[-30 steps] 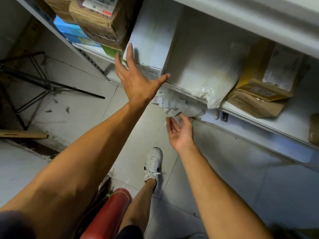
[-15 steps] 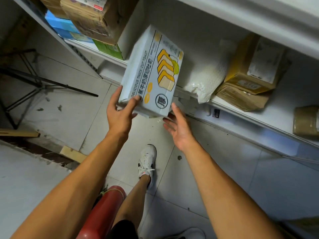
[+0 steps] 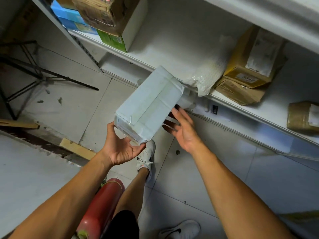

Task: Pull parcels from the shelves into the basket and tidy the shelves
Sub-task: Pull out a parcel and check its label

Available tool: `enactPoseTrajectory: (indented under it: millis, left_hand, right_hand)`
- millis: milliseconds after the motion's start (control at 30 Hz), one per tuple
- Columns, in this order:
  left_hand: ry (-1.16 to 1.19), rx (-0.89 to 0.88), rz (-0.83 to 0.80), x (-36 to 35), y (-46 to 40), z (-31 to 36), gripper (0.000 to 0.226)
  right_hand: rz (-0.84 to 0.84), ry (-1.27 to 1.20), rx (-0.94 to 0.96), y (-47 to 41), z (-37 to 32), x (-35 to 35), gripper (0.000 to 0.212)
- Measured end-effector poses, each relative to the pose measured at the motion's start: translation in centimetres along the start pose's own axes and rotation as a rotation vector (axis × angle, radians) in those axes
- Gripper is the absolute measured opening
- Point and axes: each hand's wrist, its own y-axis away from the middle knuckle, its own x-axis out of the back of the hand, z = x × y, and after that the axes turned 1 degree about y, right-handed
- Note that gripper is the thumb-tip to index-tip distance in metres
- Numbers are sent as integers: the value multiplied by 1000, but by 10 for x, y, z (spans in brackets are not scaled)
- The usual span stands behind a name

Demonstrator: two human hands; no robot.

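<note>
A white taped box [image 3: 151,104] hangs tilted in the air in front of the lower white shelf [image 3: 172,49], plain side up. My left hand [image 3: 120,149] holds its near end from below, thumb up the left side and fingers under the corner. My right hand [image 3: 183,130] is spread beside the box's right edge, fingers straight, at or just under it. On the shelf lie a white bubble mailer [image 3: 207,75], a torn yellow-brown carton [image 3: 250,62] and a small brown taped parcel [image 3: 303,116]. No basket is in view.
At the shelf's left end a brown carton [image 3: 103,12] sits on a green box [image 3: 114,40] and blue boxes [image 3: 69,16]. A red cylinder [image 3: 101,204] stands by my legs. A black folding stand [image 3: 34,71] and wood offcuts [image 3: 77,149] lie on the tiled floor to the left.
My left hand reached to the shelf, took the white box and pulled it off and down. The box has turned over, printed face now hidden. My right hand rose beside it.
</note>
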Motion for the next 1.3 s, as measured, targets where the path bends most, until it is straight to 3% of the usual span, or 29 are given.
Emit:
enactPoseTrajectory:
  millis: [133,200,267,367,433,500,567,633,767,833,967,1067,1167,1233,1300]
  left_hand:
    - [-42,-76,68,-1,1,4,75]
    - [-153,-221,158,-7,-1,3,71]
    - [-410,-436,273,-12,-4,-2,68]
    - [-861,-879,358,-7,-5,-10,75]
    - [-1117,-1154,385,-5,-2,-13,92]
    - [-1220,-1322,362,-13,3,-14,113]
    - [-1344,-1485,335,-21,7,-10,122]
    - [-1529,-1632,288,-26,10,-5,119]
    - [-1882,-1816,134,-24,7,-6,97]
    - [-2023,-1920,98,-19,1,-8,87]
    - [-2137,-1998,125,-13,0,-6,80]
    - [-2191,-1963,76,-14,7,-1,89]
    - [-1983,-1969,116,-30,25,7,100]
    - [-1779,-1944,235,-39,39,17,93]
    - [-1669,-1801,290,-37,46,27,80]
  right_hand:
    - [-10,79,-8,3,6,-5,68]
    - [38,145,-42,3,8,-11,89]
    - [90,209,-98,3,13,-15,122]
    - [65,301,-89,6,17,-21,108]
    - [85,285,-85,6,18,-27,118]
    - [121,269,-97,6,18,-32,119]
    - [72,250,-131,3,16,-34,94]
    - [16,197,-167,0,13,-40,82]
    - [100,120,-242,-8,8,-65,116]
    - [138,137,-254,-10,2,-68,116]
    - [84,186,-291,-10,-16,-69,106]
    - [111,248,-324,-9,-18,-72,95]
    - [100,169,-395,-11,-23,-67,95]
    - [46,78,-449,-13,-30,-61,97]
    - [-35,6,-472,-11,-38,-57,87]
